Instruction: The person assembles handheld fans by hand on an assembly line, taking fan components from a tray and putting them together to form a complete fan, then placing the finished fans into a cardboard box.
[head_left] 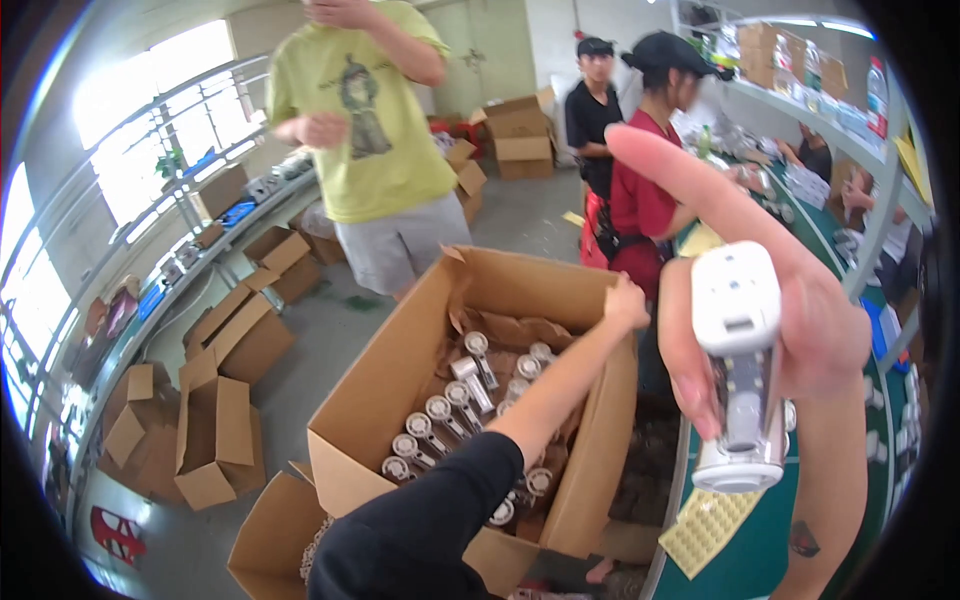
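Observation:
My right hand [820, 330] is raised close in front of me on the right. It grips a small white device with a see-through body [740, 310], a slot in its white end and inner parts showing through; the forefinger stretches out past it. My left arm, in a black sleeve, reaches across a large open cardboard box [385, 350]. At the box's far right corner my left hand [627, 303] closes over the rim. Inside, several round-headed pieces with handles [437, 407] lie in rows on brown paper [510, 330]; my arm hides some of them.
A green worktable [730, 570] on the right carries a sheet of yellowish round stickers [712, 530]. A metal shelf post [885, 220] rises beside it. A person in a yellow shirt [370, 120] stands beyond the box. Other people work at the table's far end. Open cartons [215, 440] stand left.

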